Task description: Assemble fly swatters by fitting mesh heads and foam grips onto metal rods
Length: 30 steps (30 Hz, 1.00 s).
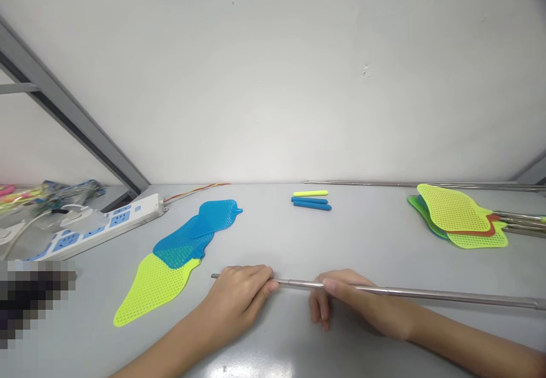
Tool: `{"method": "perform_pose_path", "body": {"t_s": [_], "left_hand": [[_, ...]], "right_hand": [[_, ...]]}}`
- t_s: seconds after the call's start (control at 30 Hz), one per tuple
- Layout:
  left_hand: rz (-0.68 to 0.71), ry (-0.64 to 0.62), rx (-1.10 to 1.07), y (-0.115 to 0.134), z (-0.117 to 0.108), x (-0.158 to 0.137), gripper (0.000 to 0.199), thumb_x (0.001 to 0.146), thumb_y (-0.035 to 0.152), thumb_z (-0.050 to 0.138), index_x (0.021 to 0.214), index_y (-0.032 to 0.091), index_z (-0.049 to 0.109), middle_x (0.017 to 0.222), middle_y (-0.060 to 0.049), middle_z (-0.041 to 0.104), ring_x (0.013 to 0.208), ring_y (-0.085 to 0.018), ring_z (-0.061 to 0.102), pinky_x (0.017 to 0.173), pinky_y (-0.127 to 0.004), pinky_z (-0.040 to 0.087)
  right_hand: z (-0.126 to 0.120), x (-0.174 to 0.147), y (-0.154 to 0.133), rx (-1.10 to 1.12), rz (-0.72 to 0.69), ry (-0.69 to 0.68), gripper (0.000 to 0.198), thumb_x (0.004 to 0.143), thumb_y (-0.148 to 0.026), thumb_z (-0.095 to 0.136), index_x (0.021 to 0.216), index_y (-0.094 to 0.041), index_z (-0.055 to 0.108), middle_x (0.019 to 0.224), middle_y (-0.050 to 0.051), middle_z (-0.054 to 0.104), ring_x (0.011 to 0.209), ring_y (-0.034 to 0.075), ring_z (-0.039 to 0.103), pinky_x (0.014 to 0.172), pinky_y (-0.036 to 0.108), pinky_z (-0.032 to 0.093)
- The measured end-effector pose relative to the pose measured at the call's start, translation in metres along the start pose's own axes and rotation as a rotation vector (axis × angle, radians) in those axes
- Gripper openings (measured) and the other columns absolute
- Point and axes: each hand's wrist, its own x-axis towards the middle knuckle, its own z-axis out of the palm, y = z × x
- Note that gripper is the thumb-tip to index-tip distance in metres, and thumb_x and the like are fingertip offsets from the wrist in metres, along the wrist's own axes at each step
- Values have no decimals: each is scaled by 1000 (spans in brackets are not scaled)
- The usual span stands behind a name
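Observation:
A thin telescopic metal rod (430,294) lies across the front of my view, thin end to the left and thicker toward the right edge. My left hand (241,290) is closed around it near the thin tip, which sticks out past the knuckles. My right hand (354,298) pinches the rod farther right, thumb on top and the other fingers curled below. Left of my hands are flyswatter heads: a yellow one (156,290) partly under a blue one (181,241), with another blue one (215,216) overlapping it behind.
Several small handle sleeves, one yellow (311,193) and others blue (311,204), lie mid-table. Assembled flyswatters (456,210) are stacked at right. More metal rods (384,184) lie along the wall. A white power strip (128,216) and bagged items (72,190) are at left.

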Motion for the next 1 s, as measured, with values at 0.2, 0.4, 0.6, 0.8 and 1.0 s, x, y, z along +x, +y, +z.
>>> {"method": "perform_pose_path", "body": {"t_s": [0.2,0.4,0.6,0.8,1.0], "left_hand": [[10,9,-41,2,-1,-1,31,86,31,24,66,18,44,60,1,50,53,-10,46,50,-23,29],[-11,-25,-68,5,-3,1,32,84,38,28,64,18,42,58,3,48,51,-9,44,49,-21,27],[-37,-8,-100,3,-9,5,29,83,39,31,68,19,46,60,2,48,57,-11,45,52,-21,29],[-6,33,-138,-5,-17,5,20,83,34,33,91,22,46,80,-1,52,75,-14,49,64,-25,37],[27,116,-109,-17,-21,3,21,81,29,37,101,22,40,90,-2,51,85,-14,48,74,-26,38]], "right_hand": [[0,-1,-5,-43,10,-5,43,85,-40,23,70,-13,53,74,6,55,77,14,51,77,31,37],[1,0,-1,-62,4,5,44,85,-40,24,72,-12,54,72,6,55,74,14,52,75,30,38],[0,1,8,-20,13,12,40,84,-39,28,74,-12,55,71,5,54,67,12,51,68,28,40],[-2,2,10,45,0,32,38,84,-38,29,75,-11,54,69,5,54,65,11,52,68,28,40],[-2,6,11,111,-30,43,39,85,-35,28,73,-10,55,69,6,55,61,11,52,66,28,39]]}}
